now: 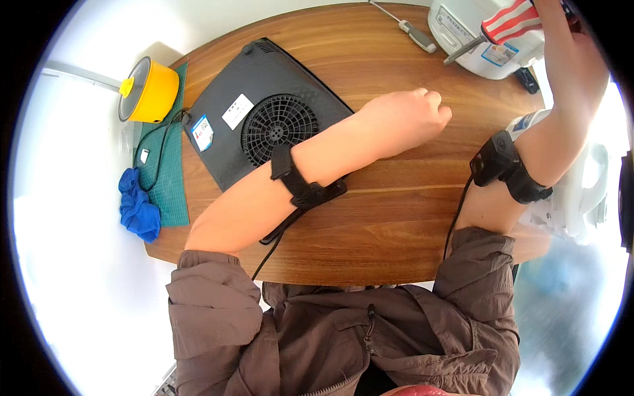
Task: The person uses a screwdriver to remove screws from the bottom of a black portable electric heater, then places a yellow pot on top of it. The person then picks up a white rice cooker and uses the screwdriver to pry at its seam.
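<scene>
A black appliance [218, 155], apparently an upturned induction cooker, lies on the wooden table with its round fan grille [280, 129] facing up. My left forearm reaches across its near right corner. Past its right edge, my left hand [413, 120] is held curled over the table, back upward; whatever the fingers enclose is hidden. At the upper right, my right hand [566, 23] grips a screwdriver [512, 23] with a red-and-white striped handle. Its grey metal shaft points down to the left, in front of a white rice cooker [456, 33]. The picture's rim cuts off part of this hand.
A second screwdriver [417, 36] with a grey handle lies at the far edge. On the left, a yellow pot [158, 92] and a blue cloth [137, 206] rest by a green mat [173, 165]; a black cord runs over it. A white appliance [581, 198] stands right.
</scene>
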`<state>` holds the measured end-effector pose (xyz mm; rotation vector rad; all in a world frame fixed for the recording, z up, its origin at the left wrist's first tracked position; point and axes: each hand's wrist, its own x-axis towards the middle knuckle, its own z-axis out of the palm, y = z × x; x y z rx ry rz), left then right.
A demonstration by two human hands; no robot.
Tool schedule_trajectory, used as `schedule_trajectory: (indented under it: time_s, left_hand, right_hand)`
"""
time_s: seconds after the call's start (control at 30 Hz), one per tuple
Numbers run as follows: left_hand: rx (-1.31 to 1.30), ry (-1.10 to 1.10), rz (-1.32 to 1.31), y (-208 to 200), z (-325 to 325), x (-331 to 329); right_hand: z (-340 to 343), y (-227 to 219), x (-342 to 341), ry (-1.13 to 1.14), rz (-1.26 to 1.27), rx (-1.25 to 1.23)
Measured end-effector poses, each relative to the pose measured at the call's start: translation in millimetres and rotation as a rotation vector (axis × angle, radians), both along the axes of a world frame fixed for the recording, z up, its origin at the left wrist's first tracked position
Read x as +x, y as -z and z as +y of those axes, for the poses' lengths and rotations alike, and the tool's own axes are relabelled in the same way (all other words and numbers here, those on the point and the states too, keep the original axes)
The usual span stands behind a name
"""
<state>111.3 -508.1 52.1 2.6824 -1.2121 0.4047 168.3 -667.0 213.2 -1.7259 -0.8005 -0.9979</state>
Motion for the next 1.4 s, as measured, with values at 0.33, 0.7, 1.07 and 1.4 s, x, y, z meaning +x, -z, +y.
schedule_trajectory:
  time_s: [0.33, 0.7, 1.07, 1.4]
  left_hand:
    - [-0.639, -0.244, 0.201, -92.4, 91.6, -19.6]
    - [-2.019, 0.211, 0.732, -88.5, 164.3, -28.8]
    - [-2.131, 0.266, 0.750, -74.1, 176.3, -22.9]
    - [-2.166, 0.292, 0.775, -76.2, 175.1, -20.8]
  right_hand:
    - [14.5, -3.4, 7.9, 0.135, -0.027, 0.124]
    - [44.7, 23.8, 19.8, -0.390, 0.245, 0.229]
    - [74.5, 40.2, 32.9, -0.404, 0.277, 0.222]
    - [70.4, 35.2, 36.5, -0.441, 0.257, 0.165]
